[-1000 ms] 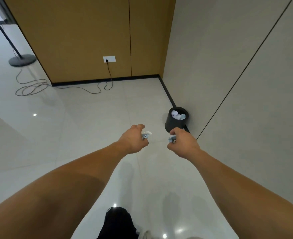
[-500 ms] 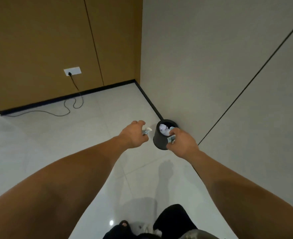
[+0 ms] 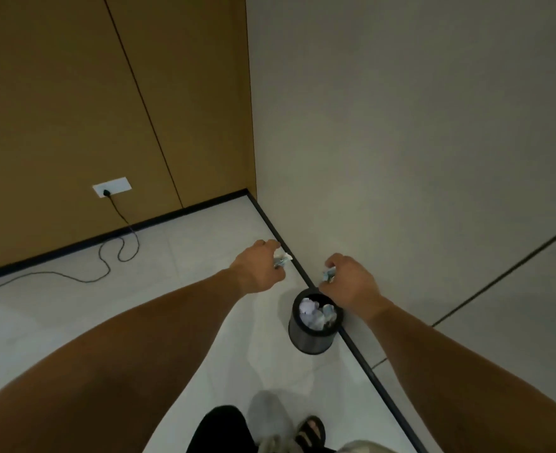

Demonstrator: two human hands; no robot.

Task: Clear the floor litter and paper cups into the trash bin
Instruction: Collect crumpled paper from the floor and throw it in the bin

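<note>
1. My left hand (image 3: 257, 269) has its fingers curled around the left scrap (image 3: 281, 259). My right hand (image 3: 352, 282) pinches the right scrap (image 3: 329, 275). Both grips are unchanged over the last second.
2. The bin (image 3: 306, 341) stands against the right wall and already holds paper (image 3: 307, 310). A second ago it lay far beyond my hands; now it sits nearer than them, just under my right wrist.
3. Reading: the approach looks finished and dropping comes next. My left hand probably still has to move right to get over the opening.
</note>
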